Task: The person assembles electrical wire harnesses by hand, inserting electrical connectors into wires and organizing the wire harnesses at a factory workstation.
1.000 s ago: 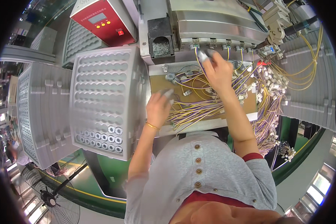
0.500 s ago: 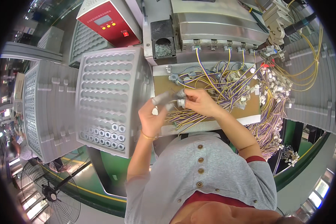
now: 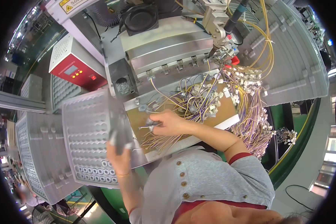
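Observation:
My left hand (image 3: pixel 119 158), its fingertips in grey covers, is at the right edge of the light grey tray (image 3: pixel 87 140). It is smeared by motion, so I cannot tell what its fingers do. Over the brown board (image 3: pixel 138 121), my right hand (image 3: pixel 167 123) is closed with covered fingertips pinched together. A thin wire-like end sticks out to their left; what they hold is mostly hidden. Below and beyond the right hand, a heap of yellow, purple and white wires (image 3: pixel 192 100) with white connectors covers much of the board. Several round metal parts (image 3: pixel 95 171) sit in the tray's near rows.
Behind the board stands a metal fixture (image 3: pixel 168 56) with small clamps. A red control box (image 3: pixel 78 72) is at the far left, a black square holder (image 3: pixel 123 80) beside it. More wire bundles (image 3: pixel 250 112) hang at the right. Stacked trays (image 3: pixel 48 149) stand left.
My left hand has moved left and away from my right hand, to the tray's edge. My right hand remains over the board, still pinched. The whole view has shifted and turned.

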